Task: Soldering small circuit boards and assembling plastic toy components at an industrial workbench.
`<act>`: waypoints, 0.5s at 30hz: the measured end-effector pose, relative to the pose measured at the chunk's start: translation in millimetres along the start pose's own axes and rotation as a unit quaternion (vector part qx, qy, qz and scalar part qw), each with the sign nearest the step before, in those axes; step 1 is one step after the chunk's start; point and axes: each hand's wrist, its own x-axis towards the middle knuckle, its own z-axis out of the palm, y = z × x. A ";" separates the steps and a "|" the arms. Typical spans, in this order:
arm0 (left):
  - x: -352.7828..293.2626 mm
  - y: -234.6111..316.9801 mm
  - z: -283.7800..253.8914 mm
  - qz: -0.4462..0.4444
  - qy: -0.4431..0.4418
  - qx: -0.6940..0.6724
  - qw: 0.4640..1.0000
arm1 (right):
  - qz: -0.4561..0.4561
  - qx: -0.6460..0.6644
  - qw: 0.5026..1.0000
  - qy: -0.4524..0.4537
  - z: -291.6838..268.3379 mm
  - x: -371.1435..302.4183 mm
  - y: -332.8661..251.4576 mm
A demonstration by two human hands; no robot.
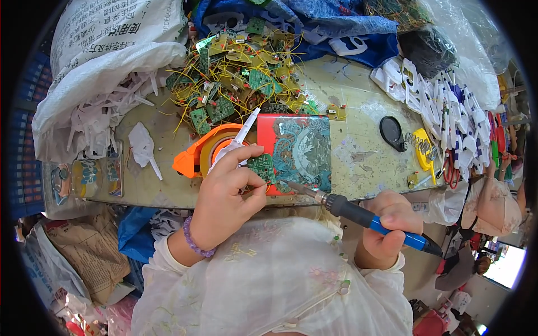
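My left hand (224, 185), a purple bead bracelet at its wrist, is closed at the left edge of a small green circuit board (261, 168). A white plastic piece with a long narrow tip (245, 130) shows behind its fingers; whether they grip it too I cannot tell. In my right hand (389, 224) is a blue and black soldering iron (350, 209), its metal tip pointing left, close to the board's lower right corner. Beneath the board lies a flat red pad with a worn grey-green surface (302, 148). An orange tape dispenser (192, 157) touches the pad's left side.
Circuit boards with yellow wires (224, 84) are heaped at the back. White plastic parts spill from a sack (117, 61) at left; more white pieces (448, 117) are piled right. A black round lens-like part (392, 133) and a yellow holder with a metal coil (424, 148) lie right.
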 end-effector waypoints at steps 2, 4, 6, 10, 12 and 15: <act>0.2 0.3 0.1 0.022 -0.008 0.003 1.000 | 0.001 0.000 1.000 0.002 0.2 -0.9 1.3; -0.2 0.2 0.4 0.030 -0.010 0.010 0.999 | 0.001 -0.001 1.000 0.005 -1.3 -1.9 -0.4; 0.9 0.0 0.1 0.033 -0.010 0.018 0.999 | 0.014 -0.018 0.998 -0.062 -3.7 0.1 -1.3; 0.8 2.7 -0.7 0.025 -0.012 0.020 0.999 | 0.024 -0.015 0.996 -0.084 -3.4 1.5 -1.7; 0.4 3.3 -0.8 0.026 -0.012 0.020 0.999 | 0.016 -0.018 0.996 -0.089 -2.0 1.4 -0.7; 0.2 3.4 -1.2 0.024 -0.015 0.022 0.999 | 0.003 -0.005 0.996 -0.093 -2.1 0.1 4.6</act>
